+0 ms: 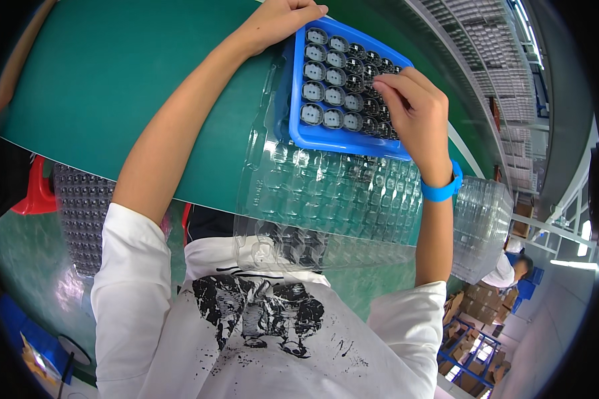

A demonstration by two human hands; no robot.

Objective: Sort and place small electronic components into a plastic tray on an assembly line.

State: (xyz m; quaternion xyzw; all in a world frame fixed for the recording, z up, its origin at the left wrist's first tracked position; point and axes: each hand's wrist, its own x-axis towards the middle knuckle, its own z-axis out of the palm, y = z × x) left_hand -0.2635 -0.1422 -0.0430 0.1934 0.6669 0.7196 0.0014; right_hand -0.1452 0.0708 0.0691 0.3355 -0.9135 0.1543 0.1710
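Observation:
A blue plastic tray (pixel 343 141) holds rows of small round black parts. The left columns carry pale grey inserts (pixel 335 78) with small holes, while the columns to the right look dark inside. My right hand (pixel 416 110) is over the tray's right part, thumb and forefinger pinched close above the dark parts (pixel 354 83); anything between the fingertips is too small to make out. At the tray's far left corner is my left hand (pixel 285 18), fingers drawn together and partly cut off by the upper edge. Whatever it grips is hidden.
Clear moulded plastic trays (pixel 326 193) lie under the blue tray and overhang the green table's (pixel 113 86) near edge. More clear trays (pixel 479 226) are stacked at right. A tray of dark parts (pixel 83 213) and a red stool (pixel 36 193) stand left. Another person (pixel 506 271) is far right.

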